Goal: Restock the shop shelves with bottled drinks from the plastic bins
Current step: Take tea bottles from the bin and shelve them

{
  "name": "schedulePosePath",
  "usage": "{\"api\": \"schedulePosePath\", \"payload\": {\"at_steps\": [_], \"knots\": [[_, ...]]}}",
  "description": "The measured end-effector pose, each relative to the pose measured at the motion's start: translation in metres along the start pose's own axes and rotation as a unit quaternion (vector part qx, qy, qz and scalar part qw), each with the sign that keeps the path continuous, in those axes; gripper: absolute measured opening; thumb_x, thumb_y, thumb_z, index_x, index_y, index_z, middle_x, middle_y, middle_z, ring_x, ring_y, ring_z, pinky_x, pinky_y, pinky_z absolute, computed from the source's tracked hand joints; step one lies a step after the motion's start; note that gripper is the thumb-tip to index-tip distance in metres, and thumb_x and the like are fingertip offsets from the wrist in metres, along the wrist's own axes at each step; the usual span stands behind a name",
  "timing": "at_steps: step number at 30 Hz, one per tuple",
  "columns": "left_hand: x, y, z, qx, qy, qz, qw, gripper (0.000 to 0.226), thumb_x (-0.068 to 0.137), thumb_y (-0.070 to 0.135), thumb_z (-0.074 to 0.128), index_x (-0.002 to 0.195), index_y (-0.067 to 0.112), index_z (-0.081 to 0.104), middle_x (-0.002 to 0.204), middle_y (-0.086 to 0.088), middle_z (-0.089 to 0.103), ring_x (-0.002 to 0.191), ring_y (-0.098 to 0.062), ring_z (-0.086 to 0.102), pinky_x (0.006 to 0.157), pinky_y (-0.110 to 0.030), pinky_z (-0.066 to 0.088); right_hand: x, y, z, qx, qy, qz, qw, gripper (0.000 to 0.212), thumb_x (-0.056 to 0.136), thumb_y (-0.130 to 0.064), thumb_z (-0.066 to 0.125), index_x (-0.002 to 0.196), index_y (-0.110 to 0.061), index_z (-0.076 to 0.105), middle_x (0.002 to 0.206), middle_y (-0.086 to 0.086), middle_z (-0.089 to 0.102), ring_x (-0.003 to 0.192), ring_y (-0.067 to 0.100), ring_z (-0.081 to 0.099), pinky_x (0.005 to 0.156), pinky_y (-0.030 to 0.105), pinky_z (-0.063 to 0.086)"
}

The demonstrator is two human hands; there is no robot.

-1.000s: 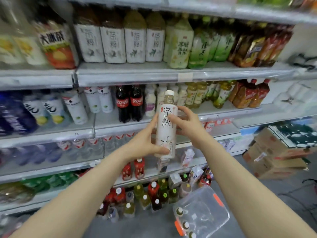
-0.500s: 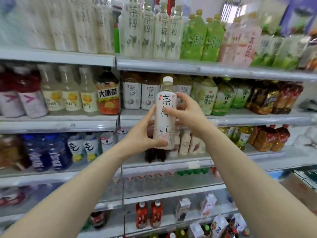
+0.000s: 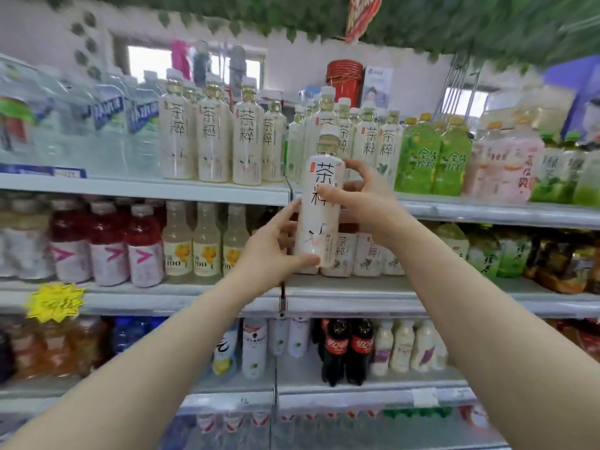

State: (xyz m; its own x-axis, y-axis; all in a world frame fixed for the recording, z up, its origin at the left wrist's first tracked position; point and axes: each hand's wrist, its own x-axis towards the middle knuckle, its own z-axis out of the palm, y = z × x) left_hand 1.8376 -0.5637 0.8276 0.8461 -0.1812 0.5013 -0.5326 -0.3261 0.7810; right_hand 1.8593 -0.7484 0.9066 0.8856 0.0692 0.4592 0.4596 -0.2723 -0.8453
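Head: left hand point(image 3: 269, 251), right hand point(image 3: 365, 203) grip slim bottle point(image 3: 319, 224)

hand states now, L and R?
Left hand: closed, holding the bottle near its base.
Right hand: closed, holding the same bottle at mid-label.

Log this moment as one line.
left hand: grips base of white-labelled plastic tea bottle | right hand: grips its upper half | bottle: upright, not yet shelved
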Motion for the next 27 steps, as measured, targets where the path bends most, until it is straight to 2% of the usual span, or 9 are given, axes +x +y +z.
{"api": "schedulePosePath", "payload": {"at_steps": [2,6,10,14,17,21,24,27], "knots": [[0.009,0.001,-0.016,0.019,0.020,0.005,1.000,0.098,0.072,0.021,0.085,0.148,0.048,0.030,0.118,0.018,0.061,0.107,0.000,0.061,0.095,-0.038,0.055,0.012,-0.012,0.010,-0.003,-0.006,-0.021,1.000,0.061,0.080,-0.026,0.084,0.129,-0.032,0.049,0.112,0.005,0.071,0.099,0.020,0.072,0.084,0.046,0.061],[0.029,0.003,-0.042,0.049,0.042,0.006,0.998,0.099,0.072,0.026,0.085,0.148,0.050,0.027,0.126,0.013,0.061,0.116,-0.010,0.060,0.098,-0.045,0.052,0.037,-0.034,0.029,0.000,-0.020,-0.037,0.999,0.063,0.082,-0.021,0.082,0.133,-0.028,0.047,0.110,0.006,0.069,0.095,0.021,0.073,0.081,0.046,0.062],[0.048,0.003,-0.059,0.067,0.066,0.012,0.996,0.100,0.075,0.022,0.084,0.152,0.045,0.024,0.132,0.011,0.057,0.113,-0.012,0.062,0.094,-0.041,0.055,0.061,-0.045,0.043,-0.001,-0.031,-0.056,0.998,0.059,0.084,-0.017,0.080,0.131,-0.026,0.046,0.106,0.006,0.068,0.091,0.020,0.073,0.077,0.044,0.063],[0.068,0.001,-0.070,0.092,0.090,0.019,0.992,0.099,0.075,0.023,0.084,0.153,0.042,0.024,0.131,0.009,0.057,0.118,-0.011,0.057,0.100,-0.038,0.050,0.086,-0.049,0.052,-0.003,-0.027,-0.072,0.997,0.063,0.084,-0.017,0.080,0.135,-0.024,0.044,0.109,0.006,0.068,0.092,0.020,0.073,0.076,0.043,0.064],[0.084,0.003,-0.074,0.109,0.098,0.025,0.989,0.099,0.077,0.023,0.083,0.153,0.042,0.022,0.130,0.009,0.055,0.120,-0.012,0.054,0.096,-0.030,0.046,0.103,-0.051,0.053,-0.007,-0.019,-0.083,0.996,0.068,0.083,-0.020,0.081,0.139,-0.025,0.043,0.111,0.006,0.068,0.094,0.022,0.072,0.078,0.044,0.063],[0.105,0.005,-0.076,0.118,0.107,0.032,0.987,0.098,0.078,0.024,0.082,0.153,0.043,0.021,0.133,0.009,0.056,0.118,-0.014,0.057,0.099,-0.034,0.049,0.126,-0.051,0.053,-0.007,-0.003,-0.101,0.995,0.072,0.082,-0.023,0.082,0.143,-0.025,0.042,0.113,0.006,0.069,0.097,0.022,0.072,0.082,0.047,0.062],[0.119,0.005,-0.076,0.133,0.120,0.039,0.983,0.096,0.080,0.021,0.080,0.154,0.038,0.022,0.130,0.008,0.058,0.113,-0.010,0.057,0.093,-0.028,0.047,0.140,-0.050,0.056,-0.010,0.009,-0.111,0.994,0.070,0.083,-0.023,0.081,0.142,-0.026,0.042,0.113,0.004,0.069,0.098,0.019,0.071,0.081,0.044,0.062],[0.131,0.001,-0.076,0.135,0.125,0.036,0.982,0.096,0.080,0.018,0.080,0.155,0.036,0.022,0.131,0.007,0.057,0.111,-0.010,0.057,0.096,-0.030,0.049,0.151,-0.045,0.060,-0.006,0.022,-0.112,0.993,0.070,0.085,-0.022,0.080,0.143,-0.025,0.042,0.114,0.004,0.067,0.098,0.018,0.070,0.080,0.040,0.063]]}}
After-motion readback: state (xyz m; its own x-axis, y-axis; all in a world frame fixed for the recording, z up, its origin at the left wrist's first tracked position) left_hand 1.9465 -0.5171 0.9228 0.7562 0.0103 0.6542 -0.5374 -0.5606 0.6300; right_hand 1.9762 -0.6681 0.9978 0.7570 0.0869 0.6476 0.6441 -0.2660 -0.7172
